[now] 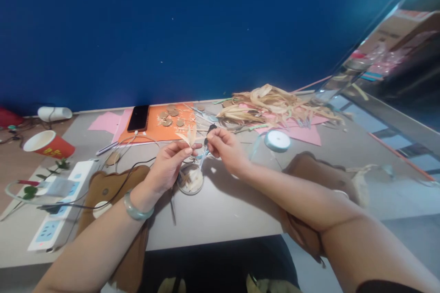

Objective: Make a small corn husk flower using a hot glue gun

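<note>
My left hand (172, 160) is closed, pinching a pale, petal-shaped piece of dried husk (189, 138) between thumb and fingers. Close beside it, my right hand (225, 149) is closed on a small dark-topped tool (211, 129). A narrow, pale bluish part points down from it; its exact kind is unclear. Both hands are above the table, with a round clear dish (190, 187) of pale scraps just below. A thin dark stick-like tool (173, 208) lies left of the dish.
Dried husks (271, 100) are heaped on pink paper at the back right. A ribbon spool (277, 141) sits nearer. A phone (138, 118) and round discs lie on orange paper (154, 136). To the left are a paper cup (50, 143) and a power strip (65, 206) with cables.
</note>
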`<state>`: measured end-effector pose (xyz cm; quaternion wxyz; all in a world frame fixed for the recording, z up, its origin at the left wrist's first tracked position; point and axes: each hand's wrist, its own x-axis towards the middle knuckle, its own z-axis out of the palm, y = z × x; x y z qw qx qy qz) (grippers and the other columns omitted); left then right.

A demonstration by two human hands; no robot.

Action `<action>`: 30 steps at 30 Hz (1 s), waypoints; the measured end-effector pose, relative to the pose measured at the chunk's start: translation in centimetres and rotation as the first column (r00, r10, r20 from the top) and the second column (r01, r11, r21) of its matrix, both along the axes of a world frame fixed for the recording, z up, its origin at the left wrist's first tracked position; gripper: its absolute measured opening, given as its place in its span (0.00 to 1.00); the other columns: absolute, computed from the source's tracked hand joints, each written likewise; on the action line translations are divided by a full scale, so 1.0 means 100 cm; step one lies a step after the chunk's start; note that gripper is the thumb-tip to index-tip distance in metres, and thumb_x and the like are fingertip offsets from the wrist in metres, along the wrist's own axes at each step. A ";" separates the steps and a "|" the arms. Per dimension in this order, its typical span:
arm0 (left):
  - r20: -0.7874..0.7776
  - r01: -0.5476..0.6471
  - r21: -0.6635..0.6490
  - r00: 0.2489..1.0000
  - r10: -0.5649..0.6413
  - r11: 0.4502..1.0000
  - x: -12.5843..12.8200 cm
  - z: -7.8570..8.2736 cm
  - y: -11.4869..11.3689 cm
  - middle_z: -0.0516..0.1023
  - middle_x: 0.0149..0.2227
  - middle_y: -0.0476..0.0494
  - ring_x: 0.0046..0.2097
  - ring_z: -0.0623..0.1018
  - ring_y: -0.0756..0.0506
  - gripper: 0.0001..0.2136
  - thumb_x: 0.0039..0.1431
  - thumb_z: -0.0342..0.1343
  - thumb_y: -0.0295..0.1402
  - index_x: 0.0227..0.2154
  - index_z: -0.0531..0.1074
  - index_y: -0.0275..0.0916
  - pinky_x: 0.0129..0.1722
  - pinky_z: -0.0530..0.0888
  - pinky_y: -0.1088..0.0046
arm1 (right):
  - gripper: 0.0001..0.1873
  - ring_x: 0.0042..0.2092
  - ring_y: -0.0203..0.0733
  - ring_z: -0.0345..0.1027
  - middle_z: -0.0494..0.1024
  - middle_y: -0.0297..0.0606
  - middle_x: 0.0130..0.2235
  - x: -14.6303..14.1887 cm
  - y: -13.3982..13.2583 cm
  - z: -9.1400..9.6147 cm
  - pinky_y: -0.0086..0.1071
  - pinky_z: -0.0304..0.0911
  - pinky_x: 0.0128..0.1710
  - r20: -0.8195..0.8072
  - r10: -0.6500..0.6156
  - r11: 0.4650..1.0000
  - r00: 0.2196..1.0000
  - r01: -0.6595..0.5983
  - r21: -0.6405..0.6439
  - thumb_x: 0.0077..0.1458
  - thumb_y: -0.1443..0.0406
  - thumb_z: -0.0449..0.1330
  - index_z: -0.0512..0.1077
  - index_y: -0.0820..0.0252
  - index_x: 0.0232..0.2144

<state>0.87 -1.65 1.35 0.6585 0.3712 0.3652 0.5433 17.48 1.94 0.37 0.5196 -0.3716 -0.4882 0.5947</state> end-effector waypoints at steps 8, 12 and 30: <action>0.020 -0.086 0.058 0.996 0.085 0.995 0.000 -0.007 0.003 0.81 0.26 0.49 0.33 0.79 0.50 0.07 0.45 0.67 0.30 0.27 0.75 0.38 0.41 0.73 0.74 | 0.14 0.17 0.26 0.55 0.73 0.29 0.21 -0.007 -0.016 0.001 0.23 0.49 0.18 0.087 0.049 0.999 0.995 -0.050 0.006 0.53 0.56 0.60 0.65 0.61 0.29; -0.019 -0.123 0.113 0.992 0.126 0.986 -0.002 -0.012 0.006 0.81 0.28 0.49 0.34 0.79 0.50 0.07 0.47 0.66 0.31 0.28 0.75 0.38 0.41 0.73 0.74 | 0.14 0.18 0.26 0.55 0.76 0.32 0.22 -0.007 -0.016 0.000 0.23 0.51 0.18 0.135 0.108 0.994 0.985 -0.109 -0.001 0.53 0.56 0.61 0.66 0.61 0.29; -0.355 -0.132 0.302 0.904 0.240 0.944 -0.006 -0.016 0.005 0.79 0.29 0.47 0.33 0.77 0.49 0.06 0.48 0.65 0.34 0.28 0.77 0.38 0.37 0.72 0.73 | 0.05 0.25 0.31 0.64 0.73 0.34 0.24 0.010 -0.006 0.009 0.24 0.59 0.24 0.532 0.201 0.911 0.823 -0.356 0.207 0.50 0.67 0.60 0.72 0.64 0.25</action>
